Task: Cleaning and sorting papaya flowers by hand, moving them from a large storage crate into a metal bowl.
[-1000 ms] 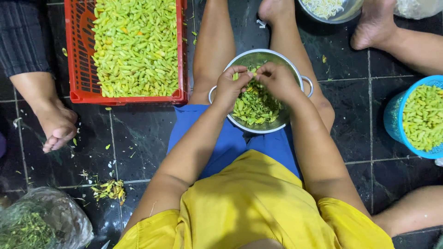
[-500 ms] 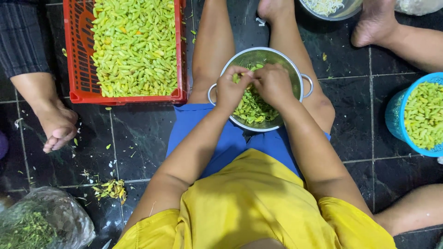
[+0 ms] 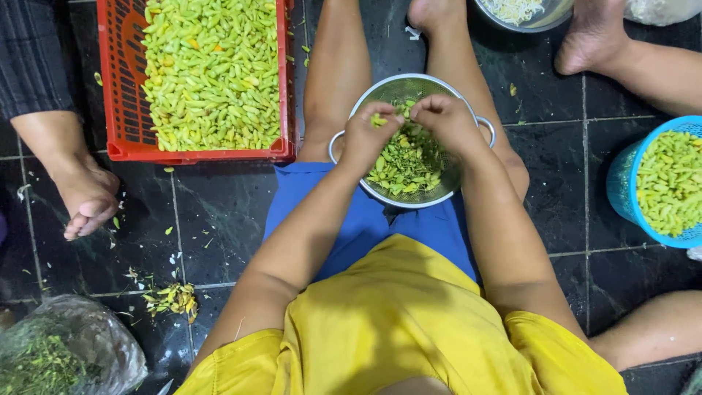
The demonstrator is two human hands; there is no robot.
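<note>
Left hand (image 3: 363,137) and right hand (image 3: 447,121), fingers pinched on a green bud (image 3: 380,121), over steel colander (image 3: 468,99). Red crate (image 3: 121,88) far left; clear bag (image 3: 110,344) near left.

both hands (image 3: 406,132) over metal colander (image 3: 439,190), red crate (image 3: 121,110) beside

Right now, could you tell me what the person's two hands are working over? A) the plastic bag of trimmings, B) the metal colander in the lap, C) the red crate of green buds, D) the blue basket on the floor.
B: the left hand and right hand meet above the metal colander of green trimmings, which rests between the legs.
</note>
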